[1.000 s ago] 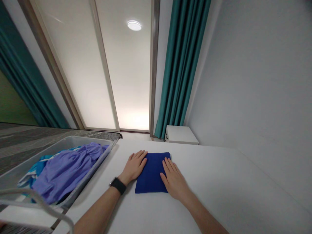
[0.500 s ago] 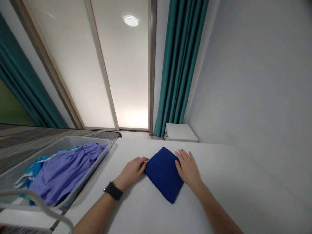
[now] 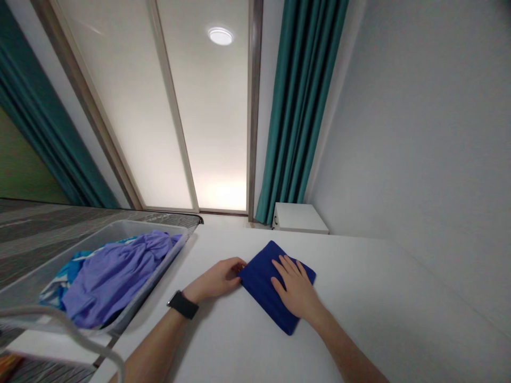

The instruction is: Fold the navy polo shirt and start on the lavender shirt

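Observation:
A folded dark blue garment (image 3: 259,282) lies flat on the white table (image 3: 223,346), one corner turned toward me. My left hand (image 3: 219,277), with a black watch on its wrist, pinches the garment's left corner between thumb and fingers. The fingertips there are partly hidden. Flat on the right half of the cloth rests my right hand (image 3: 295,290), its fingers spread and holding nothing.
To the left, a translucent plastic bin (image 3: 131,226) holds a crumpled purple garment (image 3: 115,271) and blue-and-white cloth. A grey curved tube (image 3: 75,335) crosses the lower left. Beyond the table stands a small white cabinet (image 3: 301,217); a wall (image 3: 419,159) rises at right.
My right hand has moved left from the garment's right edge onto its top. The garment's right corner now shows beyond the hand. My left hand stays at the left corner.

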Motion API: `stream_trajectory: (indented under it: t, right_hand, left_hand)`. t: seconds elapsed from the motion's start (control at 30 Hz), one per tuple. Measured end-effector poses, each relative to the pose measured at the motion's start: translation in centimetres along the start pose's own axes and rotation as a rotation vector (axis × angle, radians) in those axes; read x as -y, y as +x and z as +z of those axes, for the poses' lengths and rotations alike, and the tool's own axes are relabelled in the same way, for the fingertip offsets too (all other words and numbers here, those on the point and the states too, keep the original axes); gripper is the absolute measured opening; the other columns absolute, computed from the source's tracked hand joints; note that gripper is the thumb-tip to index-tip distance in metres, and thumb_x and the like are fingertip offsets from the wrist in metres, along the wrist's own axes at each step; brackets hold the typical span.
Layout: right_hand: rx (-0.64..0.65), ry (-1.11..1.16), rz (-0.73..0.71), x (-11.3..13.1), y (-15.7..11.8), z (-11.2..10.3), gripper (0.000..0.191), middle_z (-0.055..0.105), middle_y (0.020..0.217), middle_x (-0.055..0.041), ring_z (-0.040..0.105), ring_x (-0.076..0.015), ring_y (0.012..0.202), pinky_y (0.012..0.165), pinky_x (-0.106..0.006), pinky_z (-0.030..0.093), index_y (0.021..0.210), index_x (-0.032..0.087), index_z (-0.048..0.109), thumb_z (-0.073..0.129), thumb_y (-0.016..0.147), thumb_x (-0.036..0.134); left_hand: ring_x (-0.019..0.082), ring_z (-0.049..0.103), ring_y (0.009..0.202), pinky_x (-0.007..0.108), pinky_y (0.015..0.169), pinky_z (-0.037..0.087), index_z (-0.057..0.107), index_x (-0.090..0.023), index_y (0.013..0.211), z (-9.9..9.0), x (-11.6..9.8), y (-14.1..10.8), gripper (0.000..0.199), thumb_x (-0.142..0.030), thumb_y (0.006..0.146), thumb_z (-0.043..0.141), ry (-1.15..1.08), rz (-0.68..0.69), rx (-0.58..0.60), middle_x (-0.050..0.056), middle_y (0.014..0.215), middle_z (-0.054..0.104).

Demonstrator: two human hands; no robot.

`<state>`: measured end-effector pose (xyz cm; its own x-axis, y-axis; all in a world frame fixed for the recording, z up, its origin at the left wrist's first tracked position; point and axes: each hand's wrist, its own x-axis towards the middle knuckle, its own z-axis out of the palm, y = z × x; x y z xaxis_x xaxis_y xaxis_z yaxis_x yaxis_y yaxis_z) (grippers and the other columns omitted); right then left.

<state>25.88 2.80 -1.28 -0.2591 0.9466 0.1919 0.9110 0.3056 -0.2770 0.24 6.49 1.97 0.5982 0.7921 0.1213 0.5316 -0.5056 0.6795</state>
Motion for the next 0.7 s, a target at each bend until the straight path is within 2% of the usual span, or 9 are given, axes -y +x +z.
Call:
stream_trajectory:
  t: [0.13, 0.3, 0.37, 0.47, 0.57, 0.7]
  right_hand:
    - [-0.089, 0.035, 0.009, -0.6, 0.3, 0.2, 0.046, 0.049, 0.144, -0.0099, 0.037, -0.0242, 0.137, 0.116, -0.046, 0.020, 0.134, 0.016, 0.054, 0.033, 0.099, 0.035]
    - [-0.239, -0.001, 0.110, -3.2, 1.1, 0.5, 0.041, 0.059, 0.128, -0.0127, 0.051, -0.0259, 0.119, 0.102, -0.041, 0.037, 0.130, 0.016, 0.056, 0.037, 0.097, 0.031]
    - [-0.232, -0.029, 0.197, -4.4, 1.5, 0.7, 0.039, 0.062, 0.119, -0.0131, 0.054, -0.0277, 0.112, 0.096, -0.042, 0.040, 0.127, 0.015, 0.057, 0.040, 0.096, 0.032]
    - [-0.178, -0.031, 0.286, -5.6, 2.0, 0.9, 0.031, 0.066, 0.109, -0.0104, 0.056, -0.0280, 0.105, 0.091, -0.041, 0.040, 0.112, 0.018, 0.064, 0.043, 0.096, 0.035]
    - [-0.157, 0.004, 0.332, -6.0, 2.4, 1.1, 0.026, 0.067, 0.103, -0.0075, 0.057, -0.0264, 0.103, 0.088, -0.039, 0.039, 0.099, 0.020, 0.065, 0.045, 0.096, 0.037]
    - [-0.180, 0.017, 0.346, -6.0, 2.7, 1.3, 0.027, 0.068, 0.102, -0.0070, 0.057, -0.0263, 0.102, 0.086, -0.040, 0.038, 0.095, 0.021, 0.064, 0.045, 0.095, 0.041]
  left_hand:
    - [0.018, 0.061, 0.083, 0.030, 0.079, 0.047, 0.063, -0.020, 0.093, 0.3, 0.3, 0.1, 0.013, -0.026, 0.085, 0.055, 0.098, -0.031, -0.030, 0.003, 0.091, 0.068]
    - [0.018, 0.056, 0.078, 0.028, 0.072, 0.043, 0.060, -0.019, 0.088, 0.3, 0.1, 0.0, 0.009, -0.022, 0.084, 0.051, 0.183, -0.008, -0.053, 0.003, 0.085, 0.062]
    - [0.017, 0.055, 0.075, 0.027, 0.069, 0.041, 0.059, -0.019, 0.086, 0.3, 0.2, 0.0, 0.010, -0.021, 0.085, 0.049, 0.182, -0.016, -0.031, 0.002, 0.082, 0.061]
    - [0.016, 0.055, 0.071, 0.026, 0.065, 0.039, 0.058, -0.019, 0.085, 0.3, 0.2, 0.0, 0.011, -0.021, 0.086, 0.047, 0.173, -0.042, -0.010, 0.001, 0.078, 0.061]
    - [0.016, 0.055, 0.068, 0.025, 0.063, 0.037, 0.058, -0.019, 0.085, 0.2, 0.2, 0.0, 0.012, -0.022, 0.086, 0.046, 0.157, -0.062, -0.007, 0.001, 0.076, 0.062]
    - [0.015, 0.055, 0.066, 0.025, 0.062, 0.036, 0.056, -0.019, 0.082, 0.1, 0.0, 0.0, 0.012, -0.023, 0.086, 0.046, 0.139, -0.084, -0.007, 0.000, 0.073, 0.062]
